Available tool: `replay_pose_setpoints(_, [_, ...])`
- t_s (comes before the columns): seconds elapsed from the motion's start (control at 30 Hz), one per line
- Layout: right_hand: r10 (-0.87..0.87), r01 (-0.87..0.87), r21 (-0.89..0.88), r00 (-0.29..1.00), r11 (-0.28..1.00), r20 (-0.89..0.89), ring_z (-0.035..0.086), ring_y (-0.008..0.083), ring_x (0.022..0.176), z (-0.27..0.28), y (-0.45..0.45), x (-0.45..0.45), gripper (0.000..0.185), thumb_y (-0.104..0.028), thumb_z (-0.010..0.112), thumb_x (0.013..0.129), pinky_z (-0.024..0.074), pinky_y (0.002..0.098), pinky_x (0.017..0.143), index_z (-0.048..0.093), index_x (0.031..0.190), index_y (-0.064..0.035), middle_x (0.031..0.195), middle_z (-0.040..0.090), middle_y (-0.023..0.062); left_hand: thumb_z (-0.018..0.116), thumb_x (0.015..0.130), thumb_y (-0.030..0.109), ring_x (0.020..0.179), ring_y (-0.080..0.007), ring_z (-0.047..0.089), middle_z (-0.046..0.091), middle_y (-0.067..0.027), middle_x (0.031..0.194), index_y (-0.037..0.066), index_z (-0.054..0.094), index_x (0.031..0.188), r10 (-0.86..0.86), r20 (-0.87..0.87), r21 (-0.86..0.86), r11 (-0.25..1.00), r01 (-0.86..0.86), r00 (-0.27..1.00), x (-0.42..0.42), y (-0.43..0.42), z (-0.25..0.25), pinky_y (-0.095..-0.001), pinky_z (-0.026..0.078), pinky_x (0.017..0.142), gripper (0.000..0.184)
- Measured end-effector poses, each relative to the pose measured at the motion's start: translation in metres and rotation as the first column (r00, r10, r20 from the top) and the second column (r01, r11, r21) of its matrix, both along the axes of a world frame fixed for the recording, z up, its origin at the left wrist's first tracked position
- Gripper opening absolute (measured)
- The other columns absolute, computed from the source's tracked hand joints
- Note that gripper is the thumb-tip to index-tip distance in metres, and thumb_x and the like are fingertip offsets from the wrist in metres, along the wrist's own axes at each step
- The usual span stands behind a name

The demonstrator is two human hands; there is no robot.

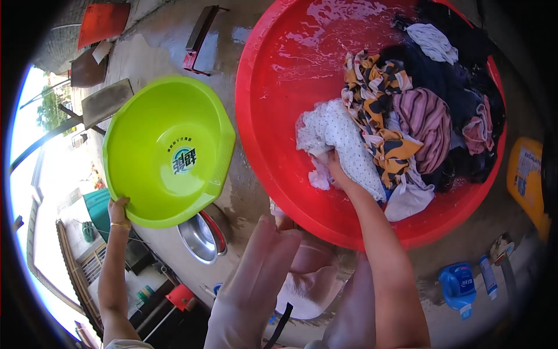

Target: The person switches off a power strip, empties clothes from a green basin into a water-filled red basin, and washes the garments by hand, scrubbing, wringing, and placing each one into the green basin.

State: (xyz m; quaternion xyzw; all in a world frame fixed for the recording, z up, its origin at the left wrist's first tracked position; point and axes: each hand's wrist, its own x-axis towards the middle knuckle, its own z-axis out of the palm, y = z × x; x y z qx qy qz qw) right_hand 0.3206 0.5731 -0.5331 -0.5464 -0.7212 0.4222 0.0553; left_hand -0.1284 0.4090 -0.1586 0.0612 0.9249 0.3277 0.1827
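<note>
My left hand (119, 210) grips the rim of a lime-green plastic basin (136, 151), which is tilted so its inside with a printed logo faces me. Inside a large red tub (285, 174), my right hand (335, 167) is closed on a white dotted garment (343, 131); folds of cloth partly hide its fingers. Beside that garment lie a yellow, black and white patterned cloth (386, 145) and a striped mauve garment (423, 125). Dark clothes (433, 75) and a small white cloth (432, 43) fill the tub's far right side.
A metal bowl (199, 239) stands on the wet concrete below the green basin. Right of my legs are a blue detergent bottle (458, 285), a brush (501, 247) and a yellow container (528, 180). A small bench (200, 38) stands behind the basins.
</note>
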Motion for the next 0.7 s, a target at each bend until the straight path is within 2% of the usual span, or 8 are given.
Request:
replay_pose_setpoints(0.1, [0.011,-0.017,-0.081,0.997,0.997,-0.076,0.041,0.0403,0.115,0.035,0.026,0.006,0.043,-0.021,0.047,0.084,0.0294,0.0445,0.101,0.045,0.124,-0.0048,0.124,0.046,0.0224,0.049,0.066,-0.005,0.070,-0.0219,0.057,0.056,-0.0088,0.084,-0.002,0.051,0.098,0.072,0.000,0.090,0.993,-0.072,0.997,-0.018,-0.044,-0.030,-0.0318,0.050,0.065,0.033])
replay_pose_setpoints(0.13, [0.022,-0.011,0.122,0.996,0.992,-0.091,0.044,0.0408,0.112,0.023,0.023,0.003,0.041,-0.020,0.050,0.081,0.0320,0.0455,0.098,0.049,0.119,-0.0040,0.119,0.049,0.0231,0.047,0.065,-0.005,0.073,-0.0234,0.058,0.056,-0.0099,0.087,-0.002,0.049,0.101,0.095,-0.004,0.102,0.990,-0.094,0.995,-0.020,-0.057,-0.041,-0.0336,0.051,0.067,0.036])
replay_pose_setpoints(0.27, [0.227,-0.213,0.353,0.974,0.911,0.002,0.044,0.0416,0.112,0.016,0.030,0.015,0.041,-0.017,0.052,0.079,0.0336,0.0453,0.097,0.050,0.118,-0.0030,0.119,0.049,0.0230,0.047,0.065,-0.006,0.075,-0.0263,0.059,0.056,-0.0127,0.088,-0.003,0.047,0.103,0.189,0.008,0.210,0.960,-0.187,0.982,-0.015,-0.085,-0.086,-0.0371,0.053,0.070,0.038])
replay_pose_setpoints(0.43, [0.244,-0.197,0.409,0.968,0.891,-0.065,0.042,0.0423,0.113,0.015,0.049,0.011,0.044,-0.010,0.051,0.075,0.0323,0.0446,0.098,0.050,0.118,-0.0014,0.121,0.048,0.0237,0.048,0.066,-0.005,0.075,-0.0277,0.059,0.056,-0.0145,0.088,-0.005,0.045,0.104,0.302,0.086,0.345,0.885,-0.312,0.949,0.000,-0.105,-0.129,-0.0390,0.053,0.071,0.038])
replay_pose_setpoints(0.57, [0.247,-0.213,0.392,0.968,0.895,-0.037,0.044,0.0440,0.111,-0.008,0.037,0.017,0.044,-0.010,0.053,0.074,0.0341,0.0446,0.096,0.048,0.116,0.0040,0.117,0.049,0.0270,0.050,0.068,-0.006,0.077,-0.0272,0.060,0.056,-0.0145,0.090,-0.004,0.046,0.101,0.368,0.190,0.396,0.820,-0.414,0.910,-0.004,-0.145,-0.170,-0.0386,0.053,0.070,0.033])
replay_pose_setpoints(0.63, [0.360,-0.356,-0.104,0.933,0.929,0.019,0.052,0.0436,0.100,0.093,0.042,0.006,0.045,-0.013,0.055,0.075,0.0411,0.0427,0.088,0.047,0.115,0.0057,0.106,0.055,0.0281,0.050,0.068,-0.006,0.078,-0.0277,0.060,0.056,-0.0147,0.090,-0.004,0.046,0.100,0.372,0.258,0.436,0.779,-0.451,0.891,0.001,-0.168,-0.198,-0.0391,0.053,0.070,0.033])
replay_pose_setpoints(0.67, [0.469,-0.460,-0.096,0.857,0.883,0.212,0.059,0.0402,0.087,0.124,0.039,0.000,0.046,-0.015,0.059,0.076,0.0471,0.0401,0.077,0.047,0.114,0.0069,0.094,0.058,0.0296,0.051,0.068,-0.006,0.078,-0.0279,0.060,0.056,-0.0147,0.089,-0.005,0.047,0.099,0.396,0.265,0.509,0.717,-0.477,0.879,0.010,-0.165,-0.208,-0.0391,0.053,0.070,0.031])
replay_pose_setpoints(0.7, [0.473,-0.468,-0.076,0.853,0.880,0.220,0.059,0.0402,0.087,0.151,0.044,-0.017,0.046,-0.015,0.059,0.076,0.0471,0.0401,0.077,0.047,0.114,0.0069,0.094,0.058,0.0296,0.052,0.068,-0.006,0.078,-0.0282,0.060,0.056,-0.0147,0.089,-0.005,0.048,0.098,0.416,0.269,0.581,0.649,-0.490,0.869,0.012,-0.158,-0.220,-0.0391,0.053,0.070,0.030])
